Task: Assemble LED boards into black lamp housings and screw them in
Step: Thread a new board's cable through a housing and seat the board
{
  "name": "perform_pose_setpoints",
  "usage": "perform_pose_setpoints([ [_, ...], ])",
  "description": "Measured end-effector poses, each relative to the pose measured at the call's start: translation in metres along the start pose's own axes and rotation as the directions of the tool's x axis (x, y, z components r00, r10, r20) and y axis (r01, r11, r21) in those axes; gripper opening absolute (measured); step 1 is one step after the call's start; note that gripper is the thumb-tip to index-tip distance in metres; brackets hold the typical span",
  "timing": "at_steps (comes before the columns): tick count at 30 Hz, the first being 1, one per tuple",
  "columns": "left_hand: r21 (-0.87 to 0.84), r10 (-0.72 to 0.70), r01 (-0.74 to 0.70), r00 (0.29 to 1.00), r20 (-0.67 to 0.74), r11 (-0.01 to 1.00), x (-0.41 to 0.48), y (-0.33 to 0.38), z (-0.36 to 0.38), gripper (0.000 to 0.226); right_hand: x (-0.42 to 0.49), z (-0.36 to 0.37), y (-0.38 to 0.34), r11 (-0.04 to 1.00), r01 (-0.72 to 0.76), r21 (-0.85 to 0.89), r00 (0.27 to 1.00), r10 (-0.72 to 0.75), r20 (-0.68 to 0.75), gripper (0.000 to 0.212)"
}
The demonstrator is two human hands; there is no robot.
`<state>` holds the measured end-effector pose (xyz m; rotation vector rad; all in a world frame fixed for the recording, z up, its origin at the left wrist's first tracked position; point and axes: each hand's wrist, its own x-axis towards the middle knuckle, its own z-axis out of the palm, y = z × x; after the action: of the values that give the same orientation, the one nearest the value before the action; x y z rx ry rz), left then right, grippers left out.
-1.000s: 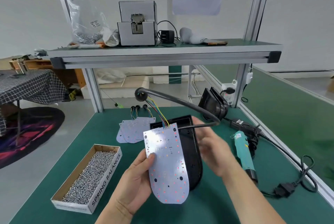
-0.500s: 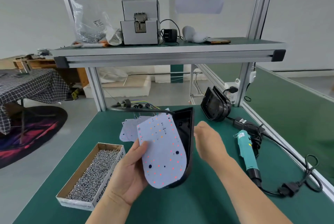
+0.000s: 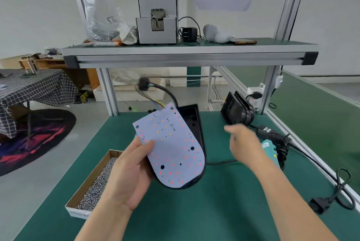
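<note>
My left hand [image 3: 130,170] grips a white LED board [image 3: 172,147] dotted with red and orange LEDs, thumb on its face, together with the black lamp housing [image 3: 192,122] tilted up behind it. A black cable with coloured wires [image 3: 155,92] curves up from the board's top edge. My right hand [image 3: 244,142] hovers to the right of the housing, blurred, fingers loose and holding nothing. A teal electric screwdriver [image 3: 269,148] lies on the mat under that hand.
A cardboard box of screws [image 3: 95,180] sits at the left on the green mat [image 3: 194,211]. Stacked black housings [image 3: 236,111] lean at the back right near a power adapter [image 3: 266,130] and cords. A shelf [image 3: 187,55] overhangs the bench.
The board and housing turned in my left hand and the cable end swung up above the board. My right hand let go of the housing and drew off to the right.
</note>
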<state>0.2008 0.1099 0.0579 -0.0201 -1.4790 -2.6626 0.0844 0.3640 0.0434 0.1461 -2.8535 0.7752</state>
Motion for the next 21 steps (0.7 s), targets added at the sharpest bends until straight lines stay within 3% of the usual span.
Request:
perform_pose_setpoints([
  [2,0.064,-0.021,0.022,1.000,-0.013,0.998,-0.002,-0.010,0.003,0.043,-0.005,-0.038,-0.033,0.931,0.228,0.286,0.941,-0.134,-0.312,0.033],
  [3,0.090,-0.031,0.032,0.999,-0.018,0.995,-0.004,-0.015,0.005,0.041,-0.009,-0.056,-0.051,0.868,0.354,0.348,0.898,-0.212,-0.385,0.034],
  [6,0.169,-0.046,0.050,0.998,-0.032,0.984,-0.006,-0.029,0.011,0.036,-0.023,-0.088,-0.095,0.770,0.577,0.273,0.809,-0.493,-0.319,0.048],
  [9,0.197,-0.055,0.058,0.998,-0.022,0.979,-0.009,-0.034,0.011,0.036,-0.020,-0.089,-0.110,0.809,0.587,0.017,0.803,-0.580,-0.138,0.059],
  [12,0.229,-0.046,0.045,0.999,0.002,0.972,-0.011,-0.032,0.006,0.028,-0.012,-0.086,-0.106,0.840,0.536,-0.082,0.822,-0.542,-0.174,0.064],
  [16,0.286,-0.035,0.013,0.997,0.071,0.958,-0.013,-0.030,-0.003,0.030,0.000,-0.081,-0.089,0.777,0.619,-0.109,0.773,-0.628,-0.086,0.050],
  [19,0.291,-0.007,-0.026,0.994,0.109,0.956,-0.014,-0.027,-0.005,0.029,-0.001,-0.077,-0.079,0.773,0.633,-0.046,0.748,-0.626,-0.219,0.048],
  [21,0.283,0.032,-0.063,0.993,0.112,0.957,-0.012,-0.026,-0.006,0.029,-0.006,-0.071,-0.075,0.761,0.642,0.094,0.751,-0.600,-0.276,0.038],
])
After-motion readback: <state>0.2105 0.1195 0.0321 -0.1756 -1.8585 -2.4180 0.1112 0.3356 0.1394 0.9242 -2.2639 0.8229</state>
